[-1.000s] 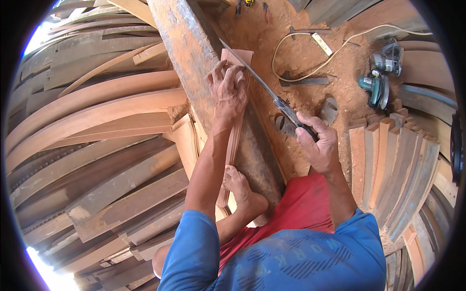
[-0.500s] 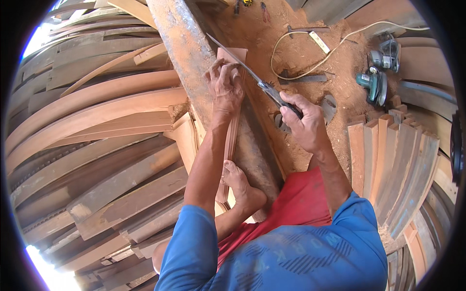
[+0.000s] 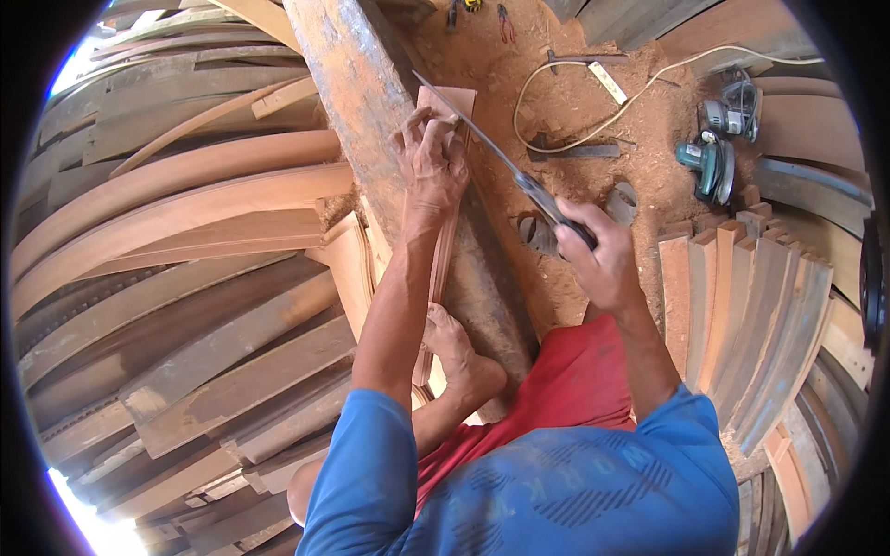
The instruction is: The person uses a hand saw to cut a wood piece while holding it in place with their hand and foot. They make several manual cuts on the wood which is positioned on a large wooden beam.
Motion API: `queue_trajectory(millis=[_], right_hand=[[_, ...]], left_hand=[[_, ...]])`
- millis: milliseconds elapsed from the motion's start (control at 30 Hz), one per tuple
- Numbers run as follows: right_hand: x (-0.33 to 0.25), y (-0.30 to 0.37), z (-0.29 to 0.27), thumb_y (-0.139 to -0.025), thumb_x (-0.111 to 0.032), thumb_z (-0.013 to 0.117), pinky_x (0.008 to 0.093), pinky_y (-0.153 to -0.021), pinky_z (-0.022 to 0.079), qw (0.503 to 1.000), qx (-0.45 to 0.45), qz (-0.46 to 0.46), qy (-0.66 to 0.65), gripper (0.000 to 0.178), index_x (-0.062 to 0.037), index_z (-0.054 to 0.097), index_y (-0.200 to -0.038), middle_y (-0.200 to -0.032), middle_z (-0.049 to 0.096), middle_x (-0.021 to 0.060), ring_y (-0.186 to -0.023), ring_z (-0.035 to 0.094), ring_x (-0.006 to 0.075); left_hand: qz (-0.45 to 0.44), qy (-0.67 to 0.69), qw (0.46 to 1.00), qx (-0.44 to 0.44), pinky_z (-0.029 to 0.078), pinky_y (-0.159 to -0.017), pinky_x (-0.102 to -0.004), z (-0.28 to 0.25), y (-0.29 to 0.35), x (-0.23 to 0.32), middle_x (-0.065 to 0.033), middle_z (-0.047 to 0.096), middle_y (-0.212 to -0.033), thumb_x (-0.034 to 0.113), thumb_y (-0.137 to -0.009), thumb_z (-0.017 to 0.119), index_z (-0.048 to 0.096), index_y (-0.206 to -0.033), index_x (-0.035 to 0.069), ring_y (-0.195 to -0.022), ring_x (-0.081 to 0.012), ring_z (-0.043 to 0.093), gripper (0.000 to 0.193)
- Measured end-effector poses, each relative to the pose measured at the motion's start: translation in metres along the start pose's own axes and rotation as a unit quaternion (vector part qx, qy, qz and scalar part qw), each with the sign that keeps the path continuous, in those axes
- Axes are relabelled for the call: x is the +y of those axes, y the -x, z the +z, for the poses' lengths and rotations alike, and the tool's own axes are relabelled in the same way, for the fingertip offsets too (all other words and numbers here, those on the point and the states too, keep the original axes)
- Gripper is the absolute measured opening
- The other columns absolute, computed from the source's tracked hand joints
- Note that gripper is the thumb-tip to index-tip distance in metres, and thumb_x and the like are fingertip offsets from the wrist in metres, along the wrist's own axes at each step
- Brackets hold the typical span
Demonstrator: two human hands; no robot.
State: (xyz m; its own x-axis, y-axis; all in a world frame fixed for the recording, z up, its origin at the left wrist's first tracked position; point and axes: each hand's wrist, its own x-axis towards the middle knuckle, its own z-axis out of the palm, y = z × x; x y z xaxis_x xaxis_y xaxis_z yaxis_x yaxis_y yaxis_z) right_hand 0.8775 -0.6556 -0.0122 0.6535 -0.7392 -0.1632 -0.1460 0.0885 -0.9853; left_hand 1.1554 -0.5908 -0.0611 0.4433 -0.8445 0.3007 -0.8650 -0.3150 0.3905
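Note:
My right hand [image 3: 601, 255] is wrapped around the dark handle of a handsaw [image 3: 493, 145]. The saw's thin blade slants up and left, crossing the wooden board [image 3: 454, 96] just beyond my left hand. With bent fingers, my left hand [image 3: 433, 171] grips that reddish board near its far end, close to the blade. The board lies lengthwise along a thick, weathered beam [image 3: 477, 269], and my bare foot [image 3: 454, 347] rests on its near part. My left palm and fingers hide some of the board.
Curved planks [image 3: 185, 195] are stacked at left. On the sawdust-covered ground lie a green circular saw [image 3: 709, 165], a grey power tool [image 3: 728, 116], a hammer [image 3: 575, 150] and a white cord [image 3: 667, 69]. Upright wood pieces [image 3: 732, 306] stand at right, sandals [image 3: 536, 233] beyond the beam.
My right hand has drawn the handsaw back to the right and nearer, and the blade has slid across the board. My left hand stays nearly in place.

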Motion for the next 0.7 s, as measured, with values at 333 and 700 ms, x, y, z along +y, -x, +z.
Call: queue_trajectory(millis=[333, 700], right_hand=[[0.002, -0.026, 0.019, -0.101, -0.014, 0.068, 0.0338, -0.07, 0.056, 1.0, -0.006, 0.015, -0.005, 0.032, 0.0009, 0.069, -0.13, -0.087, 0.074, 0.0131, -0.075, 0.071, 0.0178], [0.004, -0.039, 0.02, -0.101, -0.014, 0.068, 0.0333, -0.067, 0.055, 1.0, 0.01, 0.005, -0.001, 0.035, 0.0017, 0.068, -0.131, -0.086, 0.073, 0.0134, -0.073, 0.07, 0.0167]], left_hand=[[-0.003, -0.007, 0.999, -0.051, 0.029, -0.116, -0.0525, -0.002, 0.002, 0.001, -0.0221, 0.055, -0.142, 0.021, -0.077, 0.072, 0.06, -0.129, 0.008, -0.14, -0.0391, 0.046, 0.055], [0.013, 0.01, 0.999, -0.046, 0.028, -0.116, -0.0517, 0.004, 0.003, -0.005, -0.0205, 0.059, -0.137, 0.021, -0.076, 0.07, 0.06, -0.128, 0.009, -0.143, -0.037, 0.045, 0.054]])
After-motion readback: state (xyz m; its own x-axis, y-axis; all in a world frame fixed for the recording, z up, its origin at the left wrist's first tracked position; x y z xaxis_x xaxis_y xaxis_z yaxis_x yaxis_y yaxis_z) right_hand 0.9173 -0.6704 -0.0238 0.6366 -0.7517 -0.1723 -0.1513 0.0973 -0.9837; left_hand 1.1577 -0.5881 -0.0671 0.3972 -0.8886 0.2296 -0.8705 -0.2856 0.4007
